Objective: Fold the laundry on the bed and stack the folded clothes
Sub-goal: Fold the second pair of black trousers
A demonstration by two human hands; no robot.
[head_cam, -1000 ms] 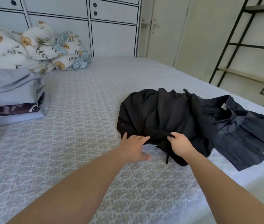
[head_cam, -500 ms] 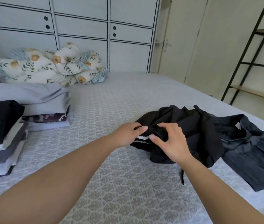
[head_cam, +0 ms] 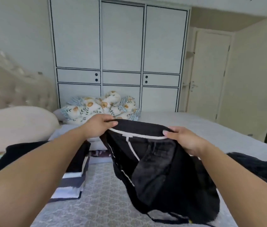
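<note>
1. Two hands hold one black garment [head_cam: 155, 169] at frame centre, lifted above the bed [head_cam: 106, 197]; its waistband runs left-right, the body hanging toward lower right.
2. Folded stack [head_cam: 74, 182] sits lower left, nearer the left arm.
3. Left hand [head_cam: 99, 126] pinches the waistband's left end, fingers curled.
4. Right hand [head_cam: 184, 139] grips the right end likewise.

A home bedroom: a bed [head_cam: 186, 126] with patterned grey cover and tufted headboard [head_cam: 15, 89], a pillow [head_cam: 18, 125], a floral duvet [head_cam: 103, 105], a white wardrobe [head_cam: 119, 54] and a door [head_cam: 209, 71].
</note>
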